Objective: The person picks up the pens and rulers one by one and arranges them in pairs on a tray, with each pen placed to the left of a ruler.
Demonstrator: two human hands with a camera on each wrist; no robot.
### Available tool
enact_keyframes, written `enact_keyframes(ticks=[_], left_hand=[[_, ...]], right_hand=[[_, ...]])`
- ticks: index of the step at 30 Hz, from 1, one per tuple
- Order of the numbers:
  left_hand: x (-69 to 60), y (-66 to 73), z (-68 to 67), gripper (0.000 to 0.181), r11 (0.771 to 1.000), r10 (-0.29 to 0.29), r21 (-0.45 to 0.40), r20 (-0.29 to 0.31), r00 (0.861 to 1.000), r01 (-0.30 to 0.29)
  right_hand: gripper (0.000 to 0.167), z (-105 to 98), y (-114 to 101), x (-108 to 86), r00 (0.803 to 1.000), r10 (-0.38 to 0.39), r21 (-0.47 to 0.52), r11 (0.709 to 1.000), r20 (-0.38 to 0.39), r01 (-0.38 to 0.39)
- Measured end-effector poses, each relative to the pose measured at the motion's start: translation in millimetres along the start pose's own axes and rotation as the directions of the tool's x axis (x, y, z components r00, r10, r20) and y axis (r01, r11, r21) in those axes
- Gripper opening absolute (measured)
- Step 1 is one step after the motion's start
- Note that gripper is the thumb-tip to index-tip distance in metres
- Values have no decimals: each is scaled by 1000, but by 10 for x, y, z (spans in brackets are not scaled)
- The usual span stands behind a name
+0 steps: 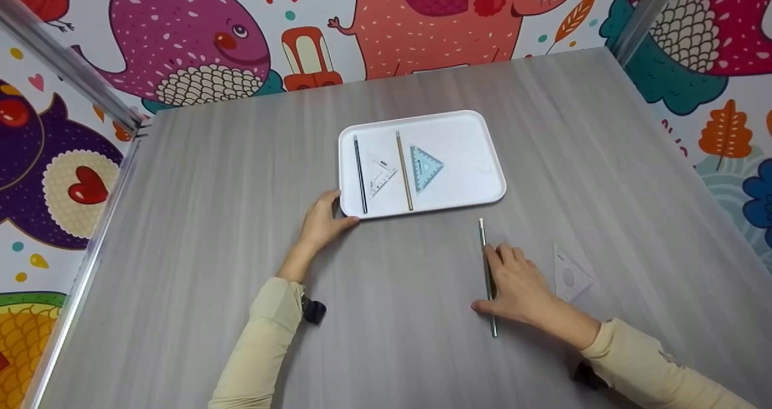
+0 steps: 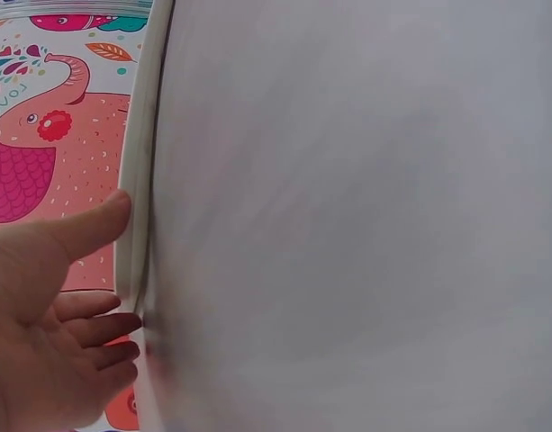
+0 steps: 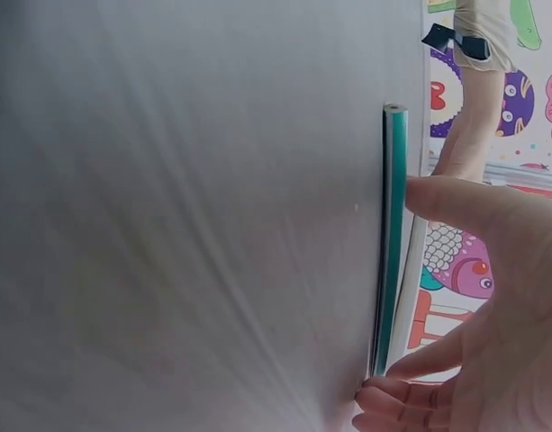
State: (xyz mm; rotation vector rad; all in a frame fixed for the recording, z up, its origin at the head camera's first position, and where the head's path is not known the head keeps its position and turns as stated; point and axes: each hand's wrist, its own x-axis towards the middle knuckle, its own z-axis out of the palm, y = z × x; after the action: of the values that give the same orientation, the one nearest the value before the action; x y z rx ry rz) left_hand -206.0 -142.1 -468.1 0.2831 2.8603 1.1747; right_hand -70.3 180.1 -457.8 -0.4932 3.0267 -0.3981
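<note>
Left hand (image 1: pixel 322 223), fingers relaxed and uncurled, touches the lower-left corner of a white tray (image 1: pixel 473 183) at upper centre (inside, left to right: black pencil (image 1: pixel 360 177), clear set square (image 1: pixel 380 183), gold pencil (image 1: pixel 404 171), blue set square (image 1: pixel 426 168)). Right hand (image 1: pixel 518 285), lower right, spreads thumb and fingers at a green pencil (image 1: pixel 486 270) along its left; another clear triangle (image 1: pixel 580 278) lies to its right.

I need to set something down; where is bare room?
Tray: right of the blue triangle. Table: left of the left hand. Crowded: the tray's left side; on the table, around the right hand, green pencil and clear triangle.
</note>
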Motion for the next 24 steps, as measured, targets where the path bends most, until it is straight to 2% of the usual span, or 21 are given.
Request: enact_keyframes(ticks=[6, 13, 20, 24], left_hand=[[8, 0, -5, 59, 1000, -18, 2, 7, 1000, 18], [5, 3, -2, 58, 1000, -8, 13, -4, 1000, 8], [5, -2, 3, 58, 1000, -4, 9, -5, 1000, 4], [6, -5, 4, 59, 1000, -5, 14, -1, 1000, 5]], right_hand=[[94, -55, 29, -82, 997, 38, 72, 996, 74, -43], [83, -127, 89, -158, 979, 70, 199, 974, 190, -108], [74, -164, 105, -212, 970, 66, 274, 953, 233, -130], [67, -176, 98, -241, 974, 52, 300, 946, 222, -119]])
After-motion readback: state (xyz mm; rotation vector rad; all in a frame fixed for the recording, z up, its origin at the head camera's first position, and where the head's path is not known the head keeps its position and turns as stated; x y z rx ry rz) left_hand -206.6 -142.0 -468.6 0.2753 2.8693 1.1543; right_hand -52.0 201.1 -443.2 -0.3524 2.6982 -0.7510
